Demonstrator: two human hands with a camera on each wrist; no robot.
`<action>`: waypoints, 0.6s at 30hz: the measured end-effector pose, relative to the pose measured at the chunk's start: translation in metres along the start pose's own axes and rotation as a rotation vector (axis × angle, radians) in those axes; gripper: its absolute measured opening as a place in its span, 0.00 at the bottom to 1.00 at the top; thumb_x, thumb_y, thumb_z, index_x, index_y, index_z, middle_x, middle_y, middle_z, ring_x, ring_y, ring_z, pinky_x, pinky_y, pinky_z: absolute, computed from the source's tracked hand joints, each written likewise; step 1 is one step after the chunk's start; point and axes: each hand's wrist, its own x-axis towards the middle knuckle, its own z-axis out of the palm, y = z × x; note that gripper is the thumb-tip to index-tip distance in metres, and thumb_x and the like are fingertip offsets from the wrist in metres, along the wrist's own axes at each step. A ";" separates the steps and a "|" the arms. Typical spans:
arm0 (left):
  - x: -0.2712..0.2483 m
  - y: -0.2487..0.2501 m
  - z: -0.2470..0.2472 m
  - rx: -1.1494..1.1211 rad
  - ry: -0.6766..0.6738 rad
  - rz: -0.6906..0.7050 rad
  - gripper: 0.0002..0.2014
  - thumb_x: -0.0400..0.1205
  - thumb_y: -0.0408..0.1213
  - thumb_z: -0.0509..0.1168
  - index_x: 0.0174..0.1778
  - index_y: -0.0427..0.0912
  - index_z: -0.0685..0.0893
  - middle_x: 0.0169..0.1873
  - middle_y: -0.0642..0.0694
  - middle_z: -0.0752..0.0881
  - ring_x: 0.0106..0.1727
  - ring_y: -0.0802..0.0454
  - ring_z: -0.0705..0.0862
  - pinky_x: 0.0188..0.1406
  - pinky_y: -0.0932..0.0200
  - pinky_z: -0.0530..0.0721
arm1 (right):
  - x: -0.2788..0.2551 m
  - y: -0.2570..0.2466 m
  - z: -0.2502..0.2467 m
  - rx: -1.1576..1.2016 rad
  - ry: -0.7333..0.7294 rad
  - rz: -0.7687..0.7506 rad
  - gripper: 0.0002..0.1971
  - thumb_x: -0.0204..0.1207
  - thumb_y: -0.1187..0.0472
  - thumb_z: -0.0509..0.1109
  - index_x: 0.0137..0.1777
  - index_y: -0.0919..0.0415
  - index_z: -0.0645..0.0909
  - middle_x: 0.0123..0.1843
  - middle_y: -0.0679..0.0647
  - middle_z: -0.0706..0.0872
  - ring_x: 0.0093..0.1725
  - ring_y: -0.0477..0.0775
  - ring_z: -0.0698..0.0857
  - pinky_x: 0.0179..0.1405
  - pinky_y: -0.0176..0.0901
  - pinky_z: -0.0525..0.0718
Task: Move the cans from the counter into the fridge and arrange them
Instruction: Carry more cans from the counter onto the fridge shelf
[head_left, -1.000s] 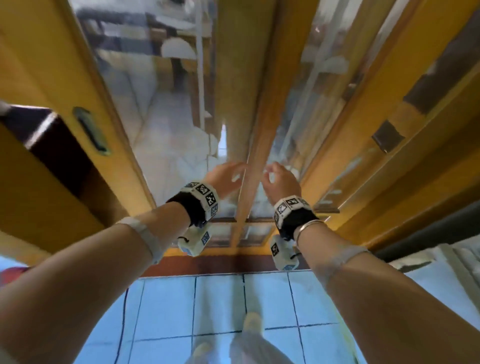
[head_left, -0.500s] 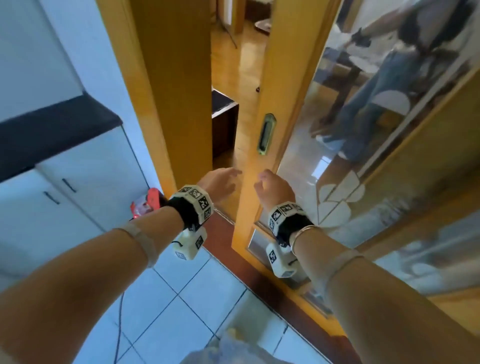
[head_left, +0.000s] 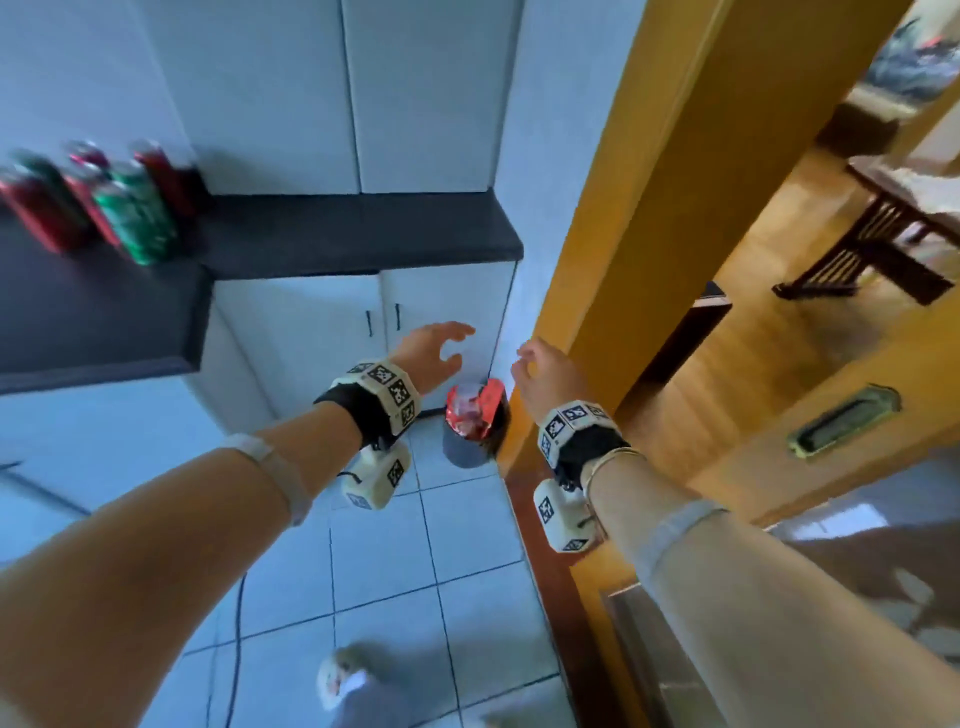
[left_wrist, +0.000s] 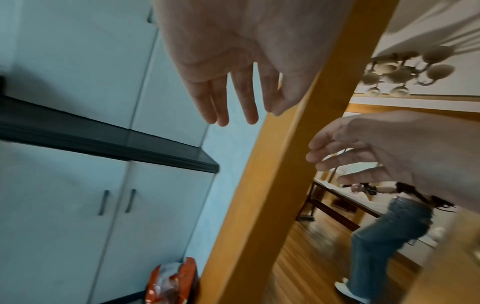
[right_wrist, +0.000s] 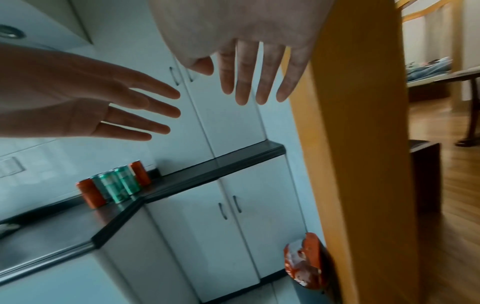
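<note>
— While nothing is yet held in either hand, which step can be judged to be under way?

— The approach, it would seem. The left hand (head_left: 434, 349) is held out with its fingers spread and empty; the right hand (head_left: 545, 375) is likewise empty, its fingers straight and relaxed in the right wrist view. Neither is touching anything.

— And where are the cans to be found?

— A cluster of red and green cylindrical metal drink cans (head_left: 98, 200) is seen standing upright on the dark grey stone-like counter (head_left: 358, 234), at its far left, well apart from both hands. Red and green bodies are packed close together; the exact count cannot be told, as the view is blurred.

— What is called for next?

— Probably a reach leftward to the counter must be made, and one can closed upon at its side. No fridge is shown in any view, so its place cannot be told.

— Anything in the way?

— A grey floor bin lined with a red-and-white bag (head_left: 475, 422) is set beside the yellow wooden door frame (head_left: 670, 208), below the hands.
</note>
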 end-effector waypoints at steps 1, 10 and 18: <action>0.000 -0.018 -0.012 0.004 0.016 -0.018 0.22 0.82 0.32 0.60 0.74 0.44 0.73 0.69 0.43 0.80 0.70 0.44 0.77 0.69 0.57 0.71 | 0.012 -0.016 0.013 0.007 -0.019 -0.016 0.12 0.81 0.58 0.60 0.60 0.61 0.78 0.62 0.55 0.85 0.62 0.60 0.82 0.58 0.48 0.80; -0.010 -0.181 -0.142 0.001 0.172 -0.187 0.21 0.82 0.33 0.60 0.72 0.45 0.74 0.67 0.44 0.81 0.65 0.42 0.81 0.68 0.54 0.75 | 0.106 -0.186 0.131 0.031 -0.098 -0.157 0.11 0.79 0.58 0.61 0.58 0.59 0.80 0.60 0.55 0.86 0.59 0.61 0.83 0.54 0.49 0.82; -0.022 -0.291 -0.230 -0.040 0.312 -0.324 0.21 0.82 0.31 0.59 0.73 0.45 0.74 0.67 0.45 0.81 0.68 0.45 0.79 0.68 0.58 0.73 | 0.165 -0.307 0.211 0.021 -0.145 -0.305 0.10 0.80 0.59 0.59 0.56 0.58 0.80 0.57 0.53 0.86 0.56 0.60 0.82 0.42 0.42 0.74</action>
